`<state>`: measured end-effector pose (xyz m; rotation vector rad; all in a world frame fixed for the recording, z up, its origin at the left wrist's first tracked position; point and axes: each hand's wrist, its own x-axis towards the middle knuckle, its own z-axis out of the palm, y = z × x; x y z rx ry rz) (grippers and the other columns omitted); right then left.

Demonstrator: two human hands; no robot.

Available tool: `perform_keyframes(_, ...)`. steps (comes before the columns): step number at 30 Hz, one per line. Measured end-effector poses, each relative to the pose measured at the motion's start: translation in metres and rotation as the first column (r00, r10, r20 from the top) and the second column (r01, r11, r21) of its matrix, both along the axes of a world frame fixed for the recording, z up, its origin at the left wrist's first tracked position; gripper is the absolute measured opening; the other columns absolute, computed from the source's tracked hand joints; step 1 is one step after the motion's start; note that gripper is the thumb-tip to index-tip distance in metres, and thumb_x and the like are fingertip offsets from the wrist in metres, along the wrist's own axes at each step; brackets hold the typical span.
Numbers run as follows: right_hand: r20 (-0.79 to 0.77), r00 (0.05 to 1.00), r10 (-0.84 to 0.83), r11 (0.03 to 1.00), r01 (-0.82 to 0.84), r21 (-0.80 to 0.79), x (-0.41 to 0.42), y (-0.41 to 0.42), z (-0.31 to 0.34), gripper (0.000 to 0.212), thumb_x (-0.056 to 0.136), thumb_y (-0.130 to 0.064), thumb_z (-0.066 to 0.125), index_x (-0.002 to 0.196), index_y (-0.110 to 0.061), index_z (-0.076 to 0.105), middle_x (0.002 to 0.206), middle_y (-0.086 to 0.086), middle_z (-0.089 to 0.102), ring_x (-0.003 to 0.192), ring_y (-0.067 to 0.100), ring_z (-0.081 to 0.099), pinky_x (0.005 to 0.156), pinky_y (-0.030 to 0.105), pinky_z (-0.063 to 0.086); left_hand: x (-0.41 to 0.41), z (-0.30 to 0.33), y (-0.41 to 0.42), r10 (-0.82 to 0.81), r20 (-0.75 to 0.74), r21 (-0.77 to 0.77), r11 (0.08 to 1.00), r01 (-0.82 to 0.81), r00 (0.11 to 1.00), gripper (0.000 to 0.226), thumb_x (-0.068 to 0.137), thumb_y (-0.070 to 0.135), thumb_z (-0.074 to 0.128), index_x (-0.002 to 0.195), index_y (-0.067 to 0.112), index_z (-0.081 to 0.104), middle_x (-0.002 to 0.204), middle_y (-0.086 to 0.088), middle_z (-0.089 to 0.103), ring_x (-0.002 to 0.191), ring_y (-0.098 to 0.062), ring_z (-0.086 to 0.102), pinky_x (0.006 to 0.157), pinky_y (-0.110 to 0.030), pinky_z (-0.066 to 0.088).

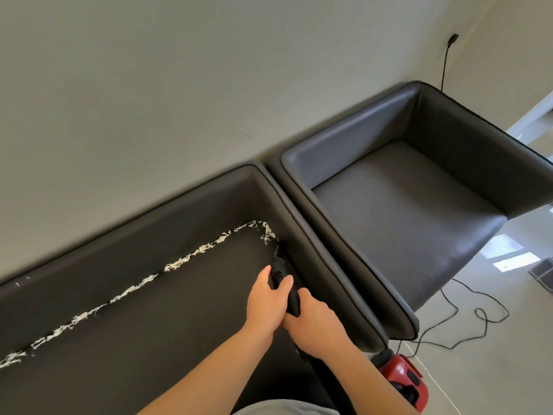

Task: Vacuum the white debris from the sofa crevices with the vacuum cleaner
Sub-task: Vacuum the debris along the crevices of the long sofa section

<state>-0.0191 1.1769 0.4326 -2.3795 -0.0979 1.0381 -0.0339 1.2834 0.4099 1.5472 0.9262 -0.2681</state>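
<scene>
White debris (pixel 125 292) lines the sofa (pixel 149 339) back crevice, 8 to 12 o'clock | left hand (pixel 264 301) and right hand (pixel 311 322) both grasp vacuum nozzle (pixel 278 266), tip in side crevice | side crevice looks clean; back line remains | red vacuum cleaner (pixel 401 375) at 4 o'clock.

Armchair (pixel 404 205) right of sofa (pixel 149 324); debris (pixel 179 265) in sofa's crevice.
</scene>
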Motion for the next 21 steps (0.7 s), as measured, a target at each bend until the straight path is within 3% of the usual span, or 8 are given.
perform_keyframes(6, 0.025, 0.991, 0.129, 0.992, -0.128, -0.021, 0.019, 0.008, -0.01, 0.029, 0.098, -0.03, 0.058, 0.124, -0.022, 0.046, 0.095, -0.006, 0.065, 0.074, 0.009, 0.067, 0.061, 0.022, 0.054, 0.002, 0.007, -0.007, 0.064, -0.073, -0.008, 0.998, -0.065, 0.995, 0.069, 0.099, 0.03, 0.062, 0.158, 0.03, 0.029, 0.138, -0.003, 0.059, 0.121, -0.02, 0.06, 0.107, -0.045, 0.05)
perform_keyframes(12, 0.048, 0.977, 0.207, 0.977, -0.209, 0.042, 0.033, -0.006, -0.007, 0.015, 0.096, -0.035, 0.057, 0.103, -0.026, 0.046, 0.083, -0.008, 0.065, 0.067, 0.008, 0.066, 0.054, 0.021, 0.05, 0.004, 0.018, -0.017, 0.162, -0.033, -0.023, 0.986, -0.163, 0.986, 0.069, 0.097, 0.032, 0.065, 0.158, 0.03, 0.031, 0.131, 0.0, 0.063, 0.117, -0.015, 0.062, 0.105, -0.041, 0.052)
perform_keyframes(16, 0.004, 0.967, 0.255, 0.963, -0.254, 0.092, 0.048, -0.012, -0.003, 0.012, 0.097, -0.032, 0.057, 0.101, -0.025, 0.048, 0.083, -0.005, 0.067, 0.063, 0.008, 0.063, 0.051, 0.021, 0.046, 0.009, 0.022, -0.026, 0.224, -0.026, -0.022, 0.974, -0.225, 0.974, 0.069, 0.098, 0.03, 0.064, 0.158, 0.029, 0.031, 0.134, 0.001, 0.063, 0.12, -0.015, 0.062, 0.108, -0.043, 0.05)
perform_keyframes(19, -0.017, 0.958, 0.287, 0.953, -0.283, 0.108, 0.056, -0.013, -0.003, 0.013, 0.098, -0.031, 0.056, 0.106, -0.022, 0.05, 0.086, -0.004, 0.068, 0.065, 0.01, 0.063, 0.055, 0.023, 0.05, 0.016, 0.024, -0.028, 0.24, -0.028, -0.021, 0.97, -0.241, 0.97, 0.065, 0.099, 0.026, 0.064, 0.157, 0.027, 0.034, 0.13, 0.003, 0.065, 0.116, -0.012, 0.062, 0.104, -0.037, 0.051)
perform_keyframes(21, 0.008, 0.955, 0.297, 0.951, -0.296, 0.09, 0.062, -0.015, -0.004, 0.014, 0.098, -0.032, 0.055, 0.106, -0.023, 0.049, 0.085, -0.005, 0.067, 0.066, 0.009, 0.064, 0.054, 0.022, 0.049, 0.022, 0.025, -0.03, 0.24, -0.018, -0.012, 0.971, -0.24, 0.971, 0.063, 0.099, 0.027, 0.064, 0.155, 0.027, 0.036, 0.122, 0.009, 0.066, 0.11, -0.005, 0.063, 0.092, -0.027, 0.053)
